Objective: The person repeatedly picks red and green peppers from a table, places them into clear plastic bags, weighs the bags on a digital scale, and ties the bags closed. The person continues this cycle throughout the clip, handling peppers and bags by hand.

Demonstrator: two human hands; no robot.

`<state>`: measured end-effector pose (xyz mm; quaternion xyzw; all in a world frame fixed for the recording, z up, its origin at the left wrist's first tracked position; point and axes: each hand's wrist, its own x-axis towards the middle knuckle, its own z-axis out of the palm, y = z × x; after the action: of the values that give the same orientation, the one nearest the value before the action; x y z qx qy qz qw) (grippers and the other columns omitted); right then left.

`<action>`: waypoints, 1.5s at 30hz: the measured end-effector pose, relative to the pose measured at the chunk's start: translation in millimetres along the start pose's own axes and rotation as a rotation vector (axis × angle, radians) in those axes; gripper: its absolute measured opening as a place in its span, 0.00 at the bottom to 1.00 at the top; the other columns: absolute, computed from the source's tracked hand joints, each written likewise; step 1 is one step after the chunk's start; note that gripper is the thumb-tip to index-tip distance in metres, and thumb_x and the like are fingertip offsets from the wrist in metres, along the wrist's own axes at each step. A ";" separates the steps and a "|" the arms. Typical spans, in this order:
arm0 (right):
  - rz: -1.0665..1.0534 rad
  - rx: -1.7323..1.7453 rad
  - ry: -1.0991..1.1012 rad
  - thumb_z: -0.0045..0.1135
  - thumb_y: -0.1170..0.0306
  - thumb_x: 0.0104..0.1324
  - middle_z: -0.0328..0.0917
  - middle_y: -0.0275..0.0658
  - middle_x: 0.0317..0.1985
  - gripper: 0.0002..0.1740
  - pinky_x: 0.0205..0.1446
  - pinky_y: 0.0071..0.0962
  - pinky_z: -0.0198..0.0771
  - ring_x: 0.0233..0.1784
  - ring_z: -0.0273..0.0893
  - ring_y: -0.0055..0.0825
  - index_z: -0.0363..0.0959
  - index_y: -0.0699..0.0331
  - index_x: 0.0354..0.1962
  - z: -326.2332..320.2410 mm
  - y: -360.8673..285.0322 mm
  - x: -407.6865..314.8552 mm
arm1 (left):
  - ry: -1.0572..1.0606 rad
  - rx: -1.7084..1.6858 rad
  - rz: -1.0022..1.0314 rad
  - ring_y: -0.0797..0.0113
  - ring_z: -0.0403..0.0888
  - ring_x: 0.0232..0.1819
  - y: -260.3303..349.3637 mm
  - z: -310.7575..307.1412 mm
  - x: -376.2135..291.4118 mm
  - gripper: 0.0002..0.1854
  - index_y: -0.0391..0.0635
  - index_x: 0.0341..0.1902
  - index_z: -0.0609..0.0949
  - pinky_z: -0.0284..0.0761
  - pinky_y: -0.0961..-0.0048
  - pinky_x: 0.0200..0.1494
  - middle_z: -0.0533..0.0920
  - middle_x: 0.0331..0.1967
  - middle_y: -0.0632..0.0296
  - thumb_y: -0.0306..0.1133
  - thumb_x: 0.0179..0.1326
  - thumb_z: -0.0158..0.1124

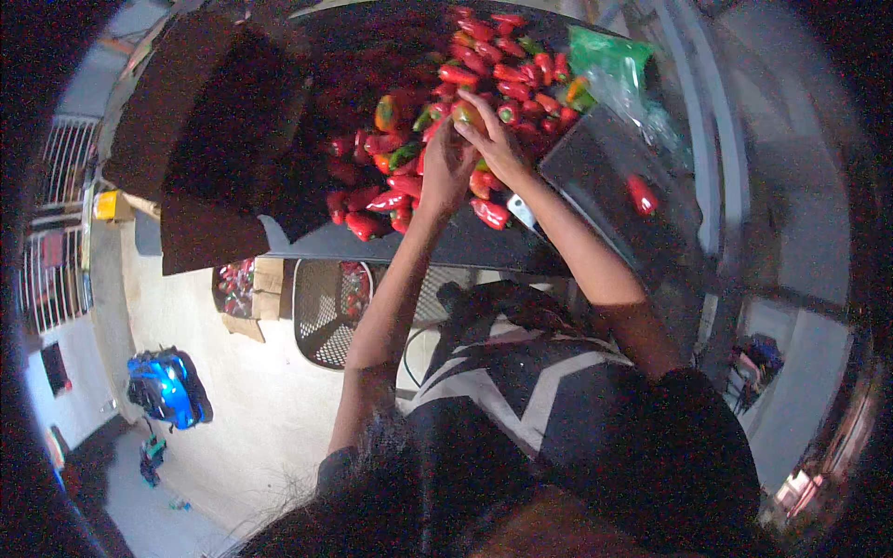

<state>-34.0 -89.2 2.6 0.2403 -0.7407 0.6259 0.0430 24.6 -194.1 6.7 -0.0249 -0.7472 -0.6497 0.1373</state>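
Note:
Both my hands meet over a spread of red peppers on a dark table. A greenish-orange pepper is between them, its far end held by the fingers of my right hand. My left hand is beside it, palm turned inward; whether its fingers grip the pepper is unclear. Green and orange peppers lie among the red ones. Near my right wrist lies a small whitish object, partly hidden by the forearm. Further right, one red pepper rests on a dark, flat-looking surface or tray.
Green and clear plastic packaging lies at the far right. Brown cardboard stands at the left. Below the table edge are a plastic crate and a cardboard box, both with red items. A blue bag sits on the floor.

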 end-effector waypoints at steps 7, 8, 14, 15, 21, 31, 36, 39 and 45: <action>0.033 -0.964 0.148 0.63 0.68 0.48 0.69 0.44 0.40 0.27 0.52 0.37 0.62 0.47 0.65 0.43 0.69 0.54 0.48 -121.0 10.1 -61.2 | -0.182 0.229 -0.132 0.65 0.77 0.41 -6.8 -34.4 -65.4 0.18 0.40 0.48 0.74 0.72 0.70 0.45 0.72 0.49 0.52 0.30 0.54 0.61; 0.145 -1.185 0.140 0.63 0.66 0.49 0.68 0.42 0.40 0.28 0.50 0.40 0.61 0.47 0.64 0.42 0.67 0.53 0.50 -136.0 11.0 -71.1 | -0.177 0.196 -0.229 0.66 0.77 0.40 -14.1 -44.5 -76.7 0.17 0.40 0.48 0.74 0.71 0.71 0.44 0.73 0.47 0.53 0.30 0.54 0.61; 0.265 -1.325 0.069 0.56 0.56 0.55 0.65 0.48 0.50 0.31 0.57 0.49 0.54 0.56 0.58 0.49 0.61 0.53 0.56 -163.5 10.9 -98.4 | -0.123 -0.069 -0.410 0.75 0.73 0.41 -50.1 -84.6 -136.0 0.18 0.39 0.51 0.73 0.68 0.78 0.45 0.75 0.46 0.60 0.30 0.56 0.59; 0.208 -1.312 0.088 0.55 0.55 0.55 0.65 0.48 0.51 0.31 0.57 0.49 0.54 0.56 0.58 0.49 0.61 0.53 0.56 -165.0 10.5 -97.6 | -0.095 -0.136 -0.389 0.75 0.73 0.41 -51.6 -90.2 -140.6 0.18 0.39 0.51 0.73 0.68 0.78 0.45 0.76 0.46 0.60 0.30 0.56 0.59; 0.117 -1.222 0.069 0.51 0.49 0.57 0.67 0.45 0.49 0.29 0.60 0.43 0.52 0.55 0.60 0.44 0.65 0.52 0.54 -194.3 12.5 -79.0 | -0.074 -0.003 -0.381 0.72 0.73 0.44 -36.8 -110.6 -151.1 0.17 0.39 0.50 0.73 0.67 0.76 0.48 0.76 0.46 0.60 0.29 0.58 0.58; 0.023 -1.062 -0.027 0.55 0.58 0.57 0.68 0.43 0.49 0.26 0.58 0.37 0.56 0.53 0.63 0.41 0.66 0.54 0.53 -199.8 13.3 -75.6 | -0.035 -0.038 -0.438 0.68 0.71 0.51 -34.3 -103.7 -150.2 0.18 0.36 0.51 0.72 0.64 0.73 0.54 0.75 0.48 0.56 0.30 0.58 0.58; -0.007 -1.035 -0.042 0.55 0.58 0.57 0.68 0.42 0.47 0.25 0.58 0.36 0.56 0.53 0.63 0.41 0.67 0.54 0.52 -202.7 17.9 -67.6 | -0.041 -0.019 -0.437 0.69 0.72 0.50 -25.4 -92.7 -144.1 0.18 0.37 0.51 0.72 0.64 0.73 0.54 0.75 0.48 0.57 0.30 0.58 0.58; 0.001 -1.015 -0.045 0.55 0.58 0.57 0.68 0.42 0.47 0.25 0.59 0.36 0.56 0.53 0.63 0.41 0.68 0.54 0.51 -204.4 19.2 -64.7 | -0.058 0.011 -0.436 0.69 0.72 0.49 -19.5 -84.8 -137.7 0.18 0.37 0.51 0.72 0.65 0.74 0.53 0.76 0.48 0.58 0.30 0.58 0.58; -0.023 -1.030 -0.002 0.56 0.60 0.56 0.71 0.41 0.45 0.22 0.58 0.36 0.56 0.52 0.66 0.40 0.70 0.56 0.48 -210.2 13.5 -58.2 | -0.067 -0.034 -0.496 0.69 0.74 0.46 -24.8 -76.6 -133.7 0.18 0.38 0.50 0.73 0.66 0.74 0.51 0.77 0.44 0.59 0.31 0.58 0.59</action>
<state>-38.1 128.9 13.9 0.1966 -0.9503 0.1791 0.1619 161.0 -254.0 -39.9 0.1354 -0.7235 -0.6750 -0.0513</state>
